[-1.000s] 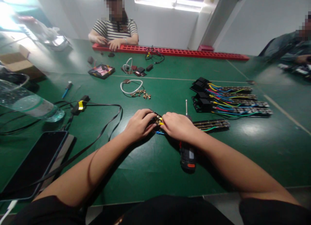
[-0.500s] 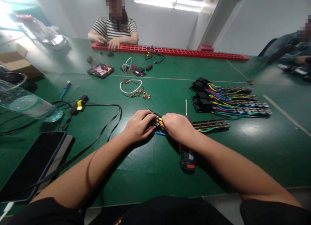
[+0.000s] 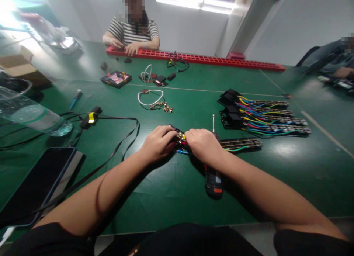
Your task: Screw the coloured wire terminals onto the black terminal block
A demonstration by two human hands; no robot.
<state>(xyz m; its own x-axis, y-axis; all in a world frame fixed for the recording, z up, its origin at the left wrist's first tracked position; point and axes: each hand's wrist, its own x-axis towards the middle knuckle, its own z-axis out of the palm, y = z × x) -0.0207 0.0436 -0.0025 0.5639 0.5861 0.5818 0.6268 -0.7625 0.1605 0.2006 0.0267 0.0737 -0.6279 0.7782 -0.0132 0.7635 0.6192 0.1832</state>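
At the middle of the table my left hand is closed around a black housing with brass-coloured screw terminals. My right hand presses against the housing's right side, fingers curled on a yellow wire at the terminals. A blue wire with a ring lug sticks out below. From under the right hand, a dark strip with metal contacts and a green-yellow wire extends rightward. A cordless electric screwdriver lies beneath my right forearm, bit pointing away. My right fingertips are partly hidden.
Brass screws lie beyond the hands beside a white cable loop. Several wired black housings with strips lie right. Leftward are a phone, a black cable and a bottle. A co-worker sits behind a red rail.
The whole view has shifted slightly. Both hands stay at the housing, and less of the yellow wire shows beside my right fingers.
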